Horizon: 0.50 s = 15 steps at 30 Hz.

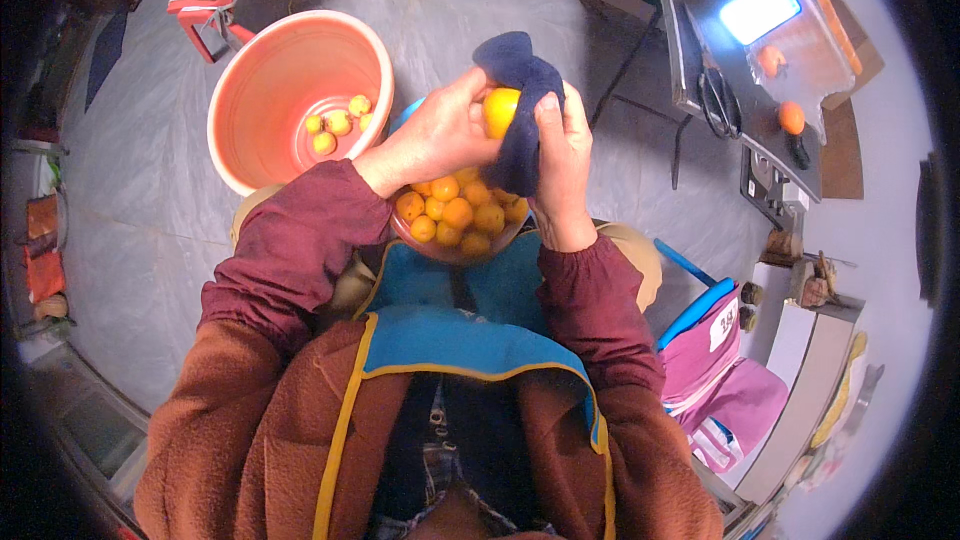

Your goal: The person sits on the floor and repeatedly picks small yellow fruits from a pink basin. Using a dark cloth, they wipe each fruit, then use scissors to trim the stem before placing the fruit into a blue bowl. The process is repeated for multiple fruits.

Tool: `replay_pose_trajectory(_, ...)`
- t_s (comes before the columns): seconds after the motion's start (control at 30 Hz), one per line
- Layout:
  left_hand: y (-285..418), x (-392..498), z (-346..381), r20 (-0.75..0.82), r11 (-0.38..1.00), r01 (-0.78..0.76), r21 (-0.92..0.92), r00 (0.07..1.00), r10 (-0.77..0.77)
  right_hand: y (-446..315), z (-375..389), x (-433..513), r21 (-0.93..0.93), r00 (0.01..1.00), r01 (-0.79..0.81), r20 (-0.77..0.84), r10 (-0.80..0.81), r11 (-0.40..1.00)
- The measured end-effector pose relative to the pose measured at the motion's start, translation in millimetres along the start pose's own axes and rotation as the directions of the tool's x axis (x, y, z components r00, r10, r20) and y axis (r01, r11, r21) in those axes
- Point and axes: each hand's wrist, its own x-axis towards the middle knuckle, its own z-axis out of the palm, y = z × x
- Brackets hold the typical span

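Observation:
My left hand (442, 124) holds a yellow-orange citrus fruit (500, 112) above the lap. Against the fruit's right side lies a dark blue cloth (519, 142), gripped by my right hand (562, 157). Just below both hands, a reddish bowl (431, 249) filled with orange citrus fruits (457, 213) rests at the lap, over the blue apron; its far part is hidden by my left hand and the cloth. To the left stands a large orange-pink plastic bucket (259, 105), with several yellow fruits (339, 123) at its bottom.
A dark table (679, 52) at the upper right bears scissors (718, 101), a lit screen (760, 8) and round orange fruits (791, 118). A red chair (199, 15) stands beyond the bucket. Purple and blue fabric (701, 345) lies at the right.

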Motion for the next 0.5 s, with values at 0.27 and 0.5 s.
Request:
replay_pose_trajectory(0.27,-12.3,3.5,4.1,0.071,0.967,0.029,0.253,0.996,-0.049,6.8,-9.1,3.8,0.292,0.995,-0.074,-0.038,0.089,0.954)
replay_pose_trajectory(0.5,-11.2,6.7,7.0,0.069,0.974,-0.03,-0.223,0.997,0.046,9.3,-45.7,-6.6,-0.462,0.937,0.347,0.129,-0.325,0.816)
